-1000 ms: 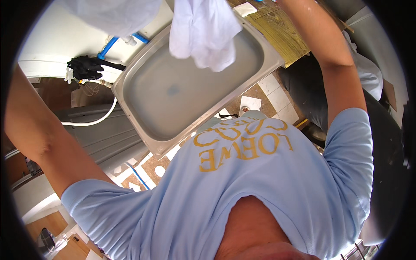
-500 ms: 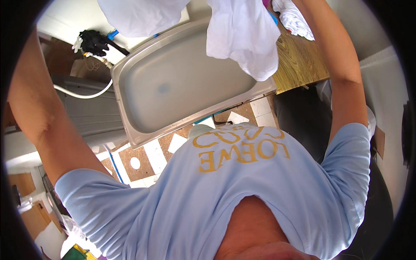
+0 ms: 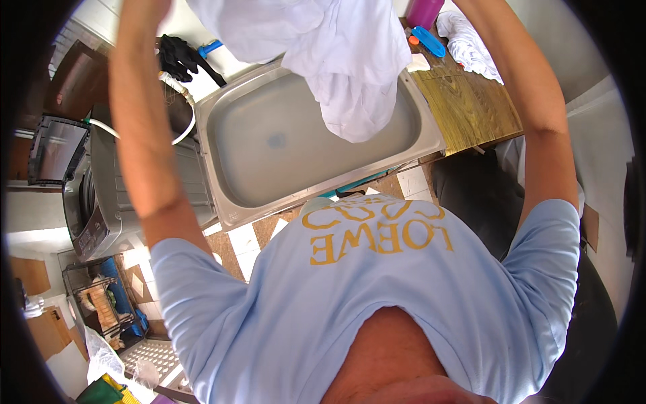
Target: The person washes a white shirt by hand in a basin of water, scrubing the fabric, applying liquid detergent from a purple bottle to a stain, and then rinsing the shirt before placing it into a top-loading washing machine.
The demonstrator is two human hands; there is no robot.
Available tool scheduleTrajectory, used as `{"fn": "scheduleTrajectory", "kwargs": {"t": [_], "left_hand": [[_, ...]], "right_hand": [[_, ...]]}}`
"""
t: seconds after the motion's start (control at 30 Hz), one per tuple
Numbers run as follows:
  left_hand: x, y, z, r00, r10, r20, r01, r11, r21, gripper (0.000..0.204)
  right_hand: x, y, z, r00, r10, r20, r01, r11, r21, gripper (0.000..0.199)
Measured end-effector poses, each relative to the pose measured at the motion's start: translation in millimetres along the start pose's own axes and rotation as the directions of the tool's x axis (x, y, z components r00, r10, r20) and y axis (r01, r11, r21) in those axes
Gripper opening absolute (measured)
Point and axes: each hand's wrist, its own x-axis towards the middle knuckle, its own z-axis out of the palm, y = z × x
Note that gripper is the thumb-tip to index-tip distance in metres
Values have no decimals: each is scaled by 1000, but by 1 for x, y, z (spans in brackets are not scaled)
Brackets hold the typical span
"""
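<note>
A white cloth (image 3: 350,74), bunched and folded, hangs from the top edge over a metal sink basin (image 3: 232,198). Its lower end dangles inside the basin's outline. My left arm reaches up on the left of the cloth. Just the base of my left hand (image 3: 147,8) shows at the top edge, smeared by motion, and its fingers are hidden. On the right my other forearm runs out past the top edge, so my right hand lies outside the picture. What grips the cloth cannot be seen. The basin holds a shallow layer of cloudy greyish water, or a dull bottom; I cannot tell which.
Right of the basin, a wooden counter (image 3: 464,111) carries a blue brush (image 3: 428,42), a purple container (image 3: 424,12) and another white cloth (image 3: 468,47). Left are a black cloth (image 3: 180,59), a white hose (image 3: 193,124) and a grey washing machine (image 3: 138,185). A wire rack (image 3: 101,296) stands lower left.
My left arm has swung inward to the right and up. The hanging white cloth has shifted, its lower end now further left and lower. The view has moved, showing more of the washing machine and counter.
</note>
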Motion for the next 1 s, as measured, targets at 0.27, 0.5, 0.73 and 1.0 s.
{"fn": "scheduleTrajectory", "kwargs": {"t": [0.27,0.5,0.73,1.0], "left_hand": [[-130,-82,64,981,127,-146,-63,923,380,102],[-133,-82,98,994,24,-108,7,961,276,118],[-128,-74,88,999,-43,-19,28,873,-486,86],[-125,-39,74,959,-236,154,278,696,-662,79]], "right_hand": [[-16,-30,28,999,13,-42,-14,1000,-16,15],[-17,-39,16,1000,7,-13,-6,997,75,13],[-56,-25,-10,974,-81,-210,71,996,-55,17],[-99,68,-36,903,-268,-335,171,941,-291,54]]}}
